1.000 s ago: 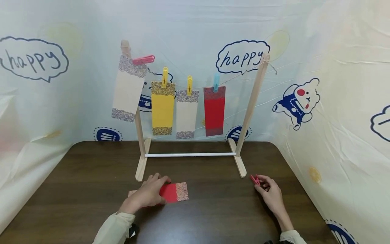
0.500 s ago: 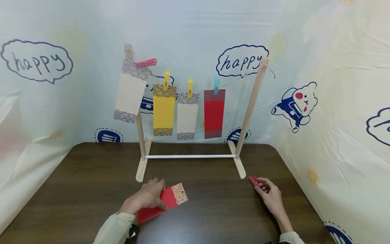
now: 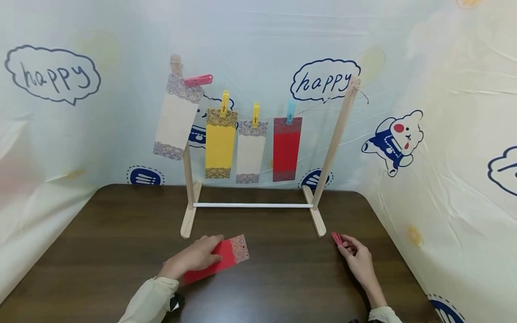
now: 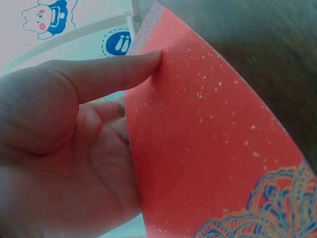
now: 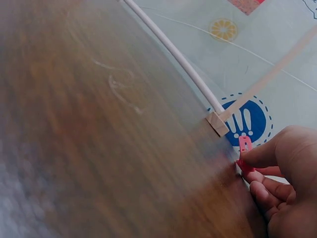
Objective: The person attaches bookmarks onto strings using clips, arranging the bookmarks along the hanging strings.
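Note:
A red paper card [image 3: 227,259] with patterned lace-like ends is pinched in my left hand [image 3: 194,258], low at the front of the table. In the left wrist view the thumb presses on the gold-flecked face of the card [image 4: 198,114], and the other fingers go behind it. Off to the right, my right hand [image 3: 358,259] pinches a pink clothespin [image 3: 337,238] between thumb and fingers. The right wrist view shows that clothespin [image 5: 245,148] upright at the fingertips, near the foot of the wooden stand.
Behind the hands stands a wooden frame [image 3: 333,146] with a white crossbar [image 3: 253,205] and a string. Clothespins hold a large white card [image 3: 175,119], a yellow card [image 3: 220,146], a smaller white card [image 3: 250,152] and a dark red card [image 3: 286,150] along it.
My left hand has turned the red card, so its patterned right end now slants upward and its left end lies nearer me. The right hand keeps the clothespin in about the same place.

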### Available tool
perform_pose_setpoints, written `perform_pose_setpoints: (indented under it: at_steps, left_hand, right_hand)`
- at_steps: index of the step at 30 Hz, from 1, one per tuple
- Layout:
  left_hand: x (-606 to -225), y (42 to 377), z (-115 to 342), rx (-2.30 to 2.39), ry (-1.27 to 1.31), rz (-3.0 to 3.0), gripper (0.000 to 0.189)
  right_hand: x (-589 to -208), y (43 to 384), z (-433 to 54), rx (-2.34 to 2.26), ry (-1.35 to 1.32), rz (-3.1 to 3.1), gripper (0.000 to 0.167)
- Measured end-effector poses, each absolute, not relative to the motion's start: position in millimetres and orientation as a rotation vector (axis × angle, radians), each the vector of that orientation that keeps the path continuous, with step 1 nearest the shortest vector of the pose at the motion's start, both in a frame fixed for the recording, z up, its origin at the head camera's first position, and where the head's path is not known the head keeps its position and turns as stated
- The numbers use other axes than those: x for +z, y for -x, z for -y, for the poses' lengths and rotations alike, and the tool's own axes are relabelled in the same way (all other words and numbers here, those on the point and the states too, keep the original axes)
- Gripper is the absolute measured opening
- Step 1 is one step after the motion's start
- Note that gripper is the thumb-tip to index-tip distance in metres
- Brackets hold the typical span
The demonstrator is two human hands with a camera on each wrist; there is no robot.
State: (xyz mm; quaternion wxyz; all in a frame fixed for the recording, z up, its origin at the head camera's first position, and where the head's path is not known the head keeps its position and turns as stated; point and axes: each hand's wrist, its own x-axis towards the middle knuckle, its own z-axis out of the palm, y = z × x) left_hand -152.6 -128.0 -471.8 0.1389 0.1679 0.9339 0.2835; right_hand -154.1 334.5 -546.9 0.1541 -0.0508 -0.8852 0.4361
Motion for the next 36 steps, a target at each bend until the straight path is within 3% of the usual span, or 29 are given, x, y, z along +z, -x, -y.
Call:
perform_pose_setpoints:
  at_steps: [11, 22, 28, 34, 36]
  left_hand:
    - [-470.5, 152.7, 128.8, 0.846, -0.592, -2.659, 0.042]
    - [-468.0, 158.4, 130.6, 0.996, -0.84, -2.583, 0.025]
    - [-462.2, 161.3, 128.9, 1.234, -0.839, -2.557, 0.011]
    - [-454.5, 161.2, 128.6, 1.41, -0.704, -2.603, 0.013]
    - [-453.1, 161.9, 127.8, 1.447, -0.674, -2.61, 0.013]
  right_hand:
    - [-531.0, 151.2, -342.6, 1.495, 0.127, 2.638, 0.036]
    - [-535.2, 150.3, -356.6, 1.965, 0.242, 2.275, 0.049]
    - [-539.3, 146.5, -363.4, 2.307, 0.227, 1.843, 0.044]
    - [-538.0, 146.0, -370.4, 2.546, 0.135, 1.646, 0.029]
    - [-537.7, 145.3, -372.5, 2.675, 0.072, 1.528, 0.03]
